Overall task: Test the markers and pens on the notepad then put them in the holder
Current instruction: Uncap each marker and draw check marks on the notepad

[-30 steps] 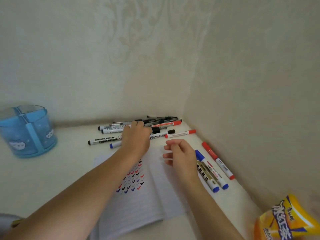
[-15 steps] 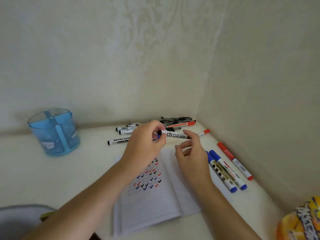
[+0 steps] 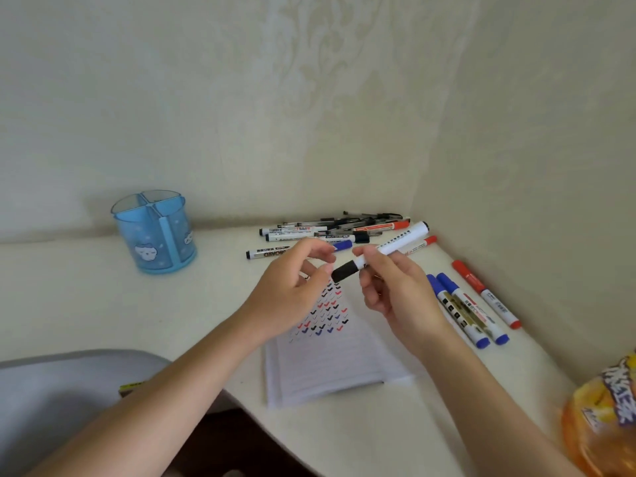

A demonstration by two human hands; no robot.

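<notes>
Between my two hands, raised over the notepad, I hold a white marker with a black cap: my right hand is closed around its barrel, the far end slanting up and away toward the corner, while my left hand sits just beside the cap with thumb and fingers loosely curled, and I cannot tell whether they touch it. Below my hands the notepad lies open on the pale table, its lined page marked with rows of red, blue and black ticks. Beyond my fingertips a heap of pens and markers lies against the back wall. Just beside my right wrist two blue-capped markers lie side by side, with a red-capped marker past them near the side wall, which closes that side off. Well off to the left of my left hand stands the blue holder, upright with divided compartments, with open table between us. Under my left forearm is a grey surface at the table's near edge, and by my right elbow sits an orange packet.
</notes>
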